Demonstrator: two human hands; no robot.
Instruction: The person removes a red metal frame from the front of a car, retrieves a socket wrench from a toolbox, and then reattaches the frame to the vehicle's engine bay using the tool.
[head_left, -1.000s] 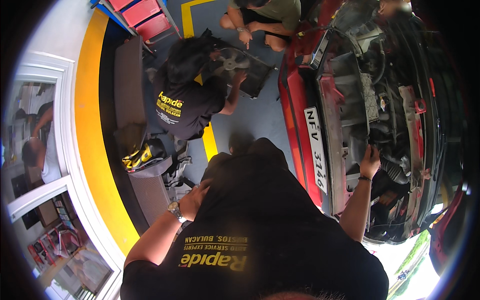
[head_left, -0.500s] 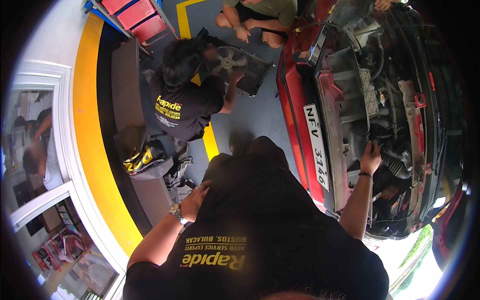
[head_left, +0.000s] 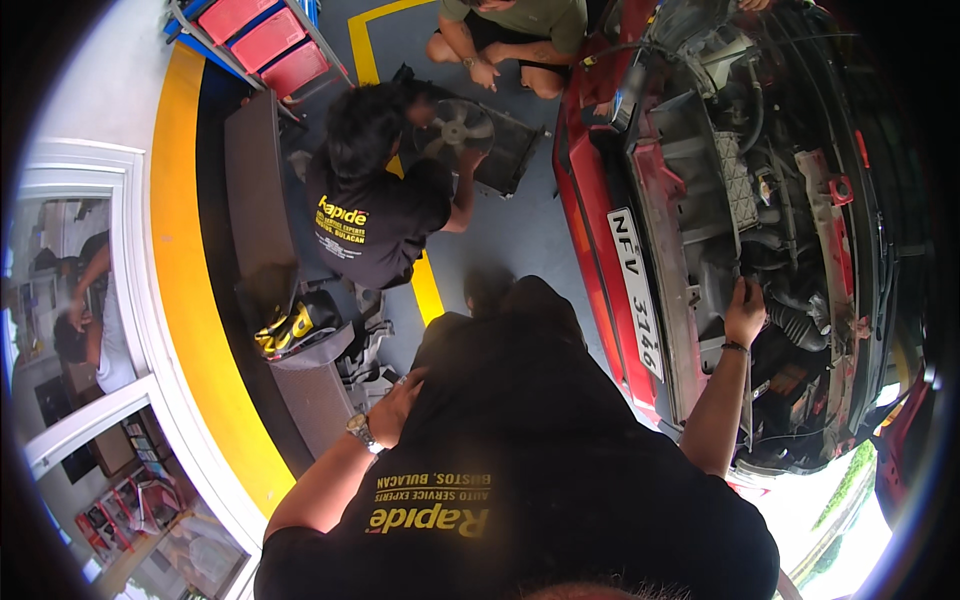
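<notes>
My left hand [head_left: 397, 411], with a watch at its wrist, rests against the side of my black shirt [head_left: 490, 400], fingers laid along the cloth. My right hand [head_left: 743, 314] reaches into the open engine bay of a red car [head_left: 607, 270]. Its fingers are pinched together beside the front crossmember [head_left: 672, 330]; something thin and dark seems to be at their tips, too small to make out. Just right of that hand lies a ribbed black air hose [head_left: 796, 322].
Ahead, a co-worker in a black shirt [head_left: 375, 225] squats at a radiator fan [head_left: 462, 130] on the floor. Another person [head_left: 535, 30] crouches beyond. On the left are a dark bumper-like panel [head_left: 258, 190], yellow-black gloves [head_left: 290, 328] and a glass door frame [head_left: 100, 420].
The view has shifted slightly. My right hand stays at the same spot in the engine bay, and my left hand stays at my side.
</notes>
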